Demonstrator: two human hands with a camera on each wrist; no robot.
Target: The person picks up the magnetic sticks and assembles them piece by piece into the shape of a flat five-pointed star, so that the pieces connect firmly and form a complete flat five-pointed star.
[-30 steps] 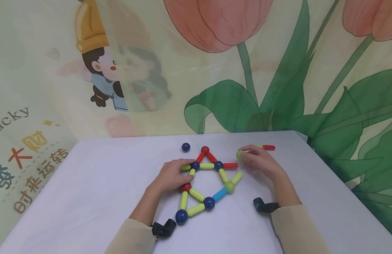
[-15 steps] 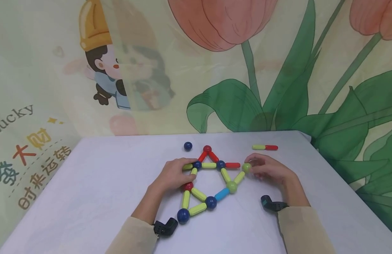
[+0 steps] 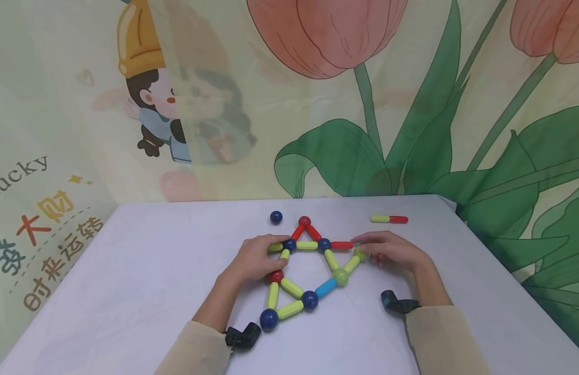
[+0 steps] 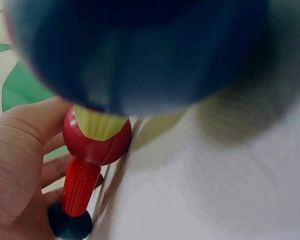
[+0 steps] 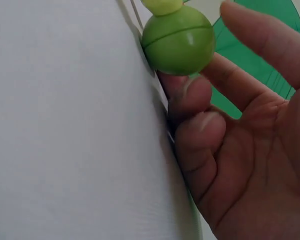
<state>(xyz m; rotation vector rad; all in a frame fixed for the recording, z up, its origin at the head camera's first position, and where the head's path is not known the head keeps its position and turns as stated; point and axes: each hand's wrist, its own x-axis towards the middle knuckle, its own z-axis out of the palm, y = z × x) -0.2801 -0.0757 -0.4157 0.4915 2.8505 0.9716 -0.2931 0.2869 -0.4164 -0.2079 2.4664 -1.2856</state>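
A flat frame of magnetic rods and balls lies on the table, with a blue ball, a red ball and a light blue rod among its parts. My left hand holds its left side, index finger at a blue ball, thumb by the red one. In the left wrist view a red rod runs beside the curled fingers. A green ball sits at the end of a yellow-green rod. Beside it is my right hand, thumb apart from the ball, a fingertip at a red rod's end.
Behind the frame lies a loose blue ball. A yellow-green rod and a red rod lie end to end at the back right. The white-covered table ends at a printed backdrop.
My right hand has brought the green ball from the back right down to the free end of the yellow-green rod, then shifted towards the red rod. The left hand stays in place.
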